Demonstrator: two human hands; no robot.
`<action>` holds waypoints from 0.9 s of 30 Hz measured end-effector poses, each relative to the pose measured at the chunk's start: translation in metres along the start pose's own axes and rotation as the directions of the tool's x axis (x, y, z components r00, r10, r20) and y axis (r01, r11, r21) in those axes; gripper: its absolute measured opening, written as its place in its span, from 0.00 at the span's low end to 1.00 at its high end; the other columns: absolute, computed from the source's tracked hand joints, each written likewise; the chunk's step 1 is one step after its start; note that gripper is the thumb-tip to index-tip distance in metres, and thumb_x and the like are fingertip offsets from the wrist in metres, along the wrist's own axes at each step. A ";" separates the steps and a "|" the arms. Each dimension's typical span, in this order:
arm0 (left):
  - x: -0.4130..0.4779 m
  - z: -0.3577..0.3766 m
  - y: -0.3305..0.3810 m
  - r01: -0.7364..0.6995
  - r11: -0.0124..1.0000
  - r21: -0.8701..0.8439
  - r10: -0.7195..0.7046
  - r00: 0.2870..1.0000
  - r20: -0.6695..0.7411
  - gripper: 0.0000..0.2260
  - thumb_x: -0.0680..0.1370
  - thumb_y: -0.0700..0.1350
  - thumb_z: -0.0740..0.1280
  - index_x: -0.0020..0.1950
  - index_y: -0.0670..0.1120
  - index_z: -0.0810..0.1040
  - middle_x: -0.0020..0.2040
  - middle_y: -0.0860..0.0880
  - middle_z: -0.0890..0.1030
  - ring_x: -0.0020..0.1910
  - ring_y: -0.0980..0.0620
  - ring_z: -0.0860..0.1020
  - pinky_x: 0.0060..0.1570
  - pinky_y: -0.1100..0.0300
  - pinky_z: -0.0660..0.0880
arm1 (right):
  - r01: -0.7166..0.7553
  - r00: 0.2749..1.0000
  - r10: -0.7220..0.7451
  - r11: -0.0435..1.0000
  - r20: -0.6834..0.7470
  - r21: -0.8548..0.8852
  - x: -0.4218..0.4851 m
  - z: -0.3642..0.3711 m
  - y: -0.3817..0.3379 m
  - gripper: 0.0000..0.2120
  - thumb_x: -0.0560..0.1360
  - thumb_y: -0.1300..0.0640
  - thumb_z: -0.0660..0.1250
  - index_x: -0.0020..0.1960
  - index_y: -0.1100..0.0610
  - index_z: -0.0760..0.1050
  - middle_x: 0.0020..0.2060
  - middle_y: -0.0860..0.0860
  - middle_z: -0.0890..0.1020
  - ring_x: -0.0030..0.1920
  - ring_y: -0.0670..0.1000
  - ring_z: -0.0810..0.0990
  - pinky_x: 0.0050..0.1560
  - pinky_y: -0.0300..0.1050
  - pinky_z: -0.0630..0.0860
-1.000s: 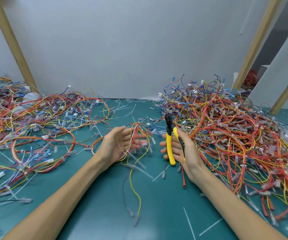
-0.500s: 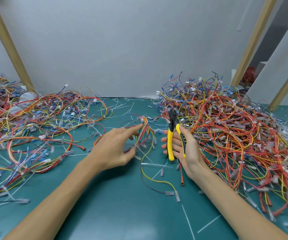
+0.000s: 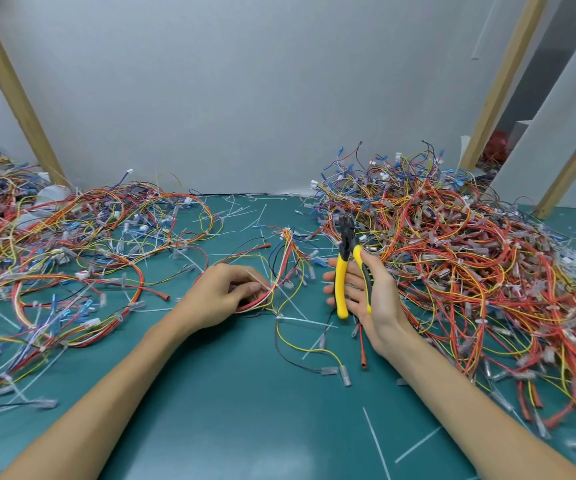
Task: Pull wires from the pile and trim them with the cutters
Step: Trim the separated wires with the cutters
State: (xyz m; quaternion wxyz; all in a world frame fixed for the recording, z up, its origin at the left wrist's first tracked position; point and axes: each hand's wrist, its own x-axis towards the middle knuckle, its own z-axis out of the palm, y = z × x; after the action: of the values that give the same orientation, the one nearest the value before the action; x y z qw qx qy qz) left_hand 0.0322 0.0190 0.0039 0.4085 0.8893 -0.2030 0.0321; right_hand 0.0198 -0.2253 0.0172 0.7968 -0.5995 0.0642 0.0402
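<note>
Head | left hand (image 3: 220,296) pinches wire bundle (image 3: 287,244) | cutters (image 3: 342,268) upright in right hand (image 3: 374,301)

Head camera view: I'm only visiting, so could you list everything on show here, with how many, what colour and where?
right wire pile: one dense heap, mostly red, orange, yellow, blue; right side of table
left wire pile: one looser spread, same colours; left side
wire bundle: one, red, yellow, dark; between the hands
cutters: one, yellow and black handles; upright, tip up
cable-tie offcuts: many, whitish; scattered on mat
table mat: one, teal
wooden posts: three, pale wood; one left, two right
wall: grey-white, behind
left hand: pinches the wire bundle
right hand: holds the cutters
</note>
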 end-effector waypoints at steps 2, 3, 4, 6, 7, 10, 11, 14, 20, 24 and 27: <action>0.000 -0.002 0.002 0.032 0.996 -0.085 -0.029 0.999 0.043 0.13 0.79 0.36 0.64 0.45 0.53 0.83 0.45 0.52 0.85 0.45 0.51 0.82 0.48 0.62 0.75 | 0.003 1.000 -0.003 1.000 0.000 -0.002 0.000 0.001 0.000 0.25 0.81 0.42 0.56 0.56 0.62 0.80 0.43 0.58 0.84 0.39 0.55 0.83 0.40 0.48 0.80; 0.000 -0.003 0.004 0.052 0.992 -0.114 -0.044 0.997 0.068 0.10 0.78 0.40 0.66 0.46 0.53 0.83 0.45 0.53 0.85 0.45 0.52 0.82 0.47 0.61 0.75 | 0.004 1.000 -0.004 1.000 0.001 -0.005 0.000 0.001 0.000 0.25 0.81 0.42 0.56 0.56 0.62 0.80 0.43 0.58 0.84 0.39 0.55 0.83 0.40 0.48 0.80; 0.000 -0.004 0.005 0.066 0.989 -0.130 -0.054 0.995 0.089 0.06 0.76 0.45 0.67 0.47 0.53 0.83 0.44 0.54 0.85 0.43 0.55 0.81 0.45 0.63 0.74 | 0.005 1.000 -0.005 1.000 0.001 -0.008 0.000 0.001 0.000 0.25 0.81 0.42 0.56 0.56 0.62 0.81 0.43 0.58 0.84 0.39 0.55 0.83 0.41 0.48 0.79; -0.002 -0.003 0.008 0.063 0.994 -0.094 -0.056 0.996 0.076 0.05 0.74 0.52 0.69 0.46 0.55 0.83 0.40 0.58 0.84 0.37 0.62 0.79 0.37 0.70 0.70 | 0.007 1.000 -0.007 1.000 0.001 -0.012 0.000 0.001 0.000 0.25 0.81 0.42 0.56 0.56 0.62 0.81 0.44 0.59 0.84 0.39 0.55 0.83 0.41 0.49 0.79; -0.003 -0.001 0.010 0.047 0.998 -0.035 -0.046 0.998 0.034 0.04 0.73 0.54 0.71 0.44 0.56 0.83 0.38 0.59 0.84 0.35 0.63 0.78 0.36 0.72 0.69 | 0.008 1.000 -0.008 1.000 0.001 -0.013 -0.001 0.001 0.000 0.25 0.81 0.43 0.56 0.56 0.62 0.81 0.44 0.59 0.84 0.39 0.55 0.83 0.41 0.49 0.79; -0.003 0.007 0.013 -0.028 0.988 0.149 0.040 0.996 -0.078 0.05 0.72 0.53 0.75 0.43 0.56 0.81 0.36 0.59 0.82 0.39 0.63 0.79 0.38 0.75 0.68 | 0.012 1.000 -0.012 1.000 0.003 -0.017 -0.001 0.002 0.000 0.25 0.81 0.43 0.55 0.56 0.62 0.80 0.43 0.59 0.84 0.39 0.54 0.82 0.41 0.48 0.80; -0.002 0.009 0.014 -0.056 0.981 0.187 0.074 0.993 -0.094 0.04 0.72 0.50 0.75 0.44 0.55 0.81 0.38 0.59 0.82 0.40 0.64 0.79 0.40 0.76 0.68 | 0.014 1.000 -0.014 1.000 0.003 -0.020 -0.002 0.002 0.000 0.25 0.82 0.43 0.55 0.56 0.62 0.80 0.43 0.58 0.84 0.39 0.54 0.82 0.41 0.48 0.79; -0.002 0.012 0.016 -0.077 0.981 0.177 0.099 0.988 -0.120 0.06 0.74 0.41 0.72 0.46 0.52 0.81 0.38 0.59 0.81 0.40 0.64 0.77 0.39 0.76 0.68 | 0.014 1.000 -0.014 1.000 0.003 -0.024 -0.002 0.002 -0.001 0.24 0.82 0.44 0.55 0.56 0.62 0.80 0.43 0.58 0.84 0.39 0.55 0.82 0.41 0.49 0.79; -0.002 0.013 0.022 -0.006 0.998 0.063 0.015 0.989 -0.148 0.07 0.77 0.43 0.68 0.47 0.54 0.83 0.34 0.59 0.81 0.33 0.64 0.75 0.34 0.74 0.67 | 0.020 1.000 -0.020 0.999 0.005 -0.032 -0.002 0.003 0.000 0.24 0.82 0.44 0.56 0.55 0.62 0.80 0.42 0.58 0.84 0.38 0.55 0.82 0.40 0.49 0.79; -0.001 0.013 0.025 0.032 0.996 0.078 -0.016 0.981 -0.194 0.09 0.79 0.48 0.67 0.40 0.52 0.83 0.33 0.52 0.81 0.30 0.61 0.72 0.33 0.72 0.66 | 0.019 1.000 -0.019 0.999 0.010 -0.038 -0.002 0.003 0.000 0.24 0.82 0.44 0.56 0.55 0.62 0.80 0.42 0.58 0.84 0.39 0.55 0.82 0.40 0.49 0.80; -0.002 0.013 0.024 0.062 0.995 0.080 -0.044 0.977 -0.210 0.10 0.79 0.50 0.66 0.41 0.49 0.83 0.30 0.47 0.79 0.28 0.57 0.69 0.31 0.68 0.65 | 0.013 1.000 -0.013 0.999 0.008 -0.039 -0.001 0.003 0.001 0.24 0.82 0.44 0.56 0.56 0.62 0.80 0.42 0.58 0.84 0.39 0.55 0.82 0.41 0.50 0.79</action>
State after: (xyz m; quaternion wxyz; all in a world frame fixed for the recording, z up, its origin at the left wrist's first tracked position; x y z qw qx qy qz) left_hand 0.0198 -0.0043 0.0117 0.3895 0.9029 -0.1340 0.1228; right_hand 0.0187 -0.2222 0.0177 0.7854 -0.6153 0.0565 0.0383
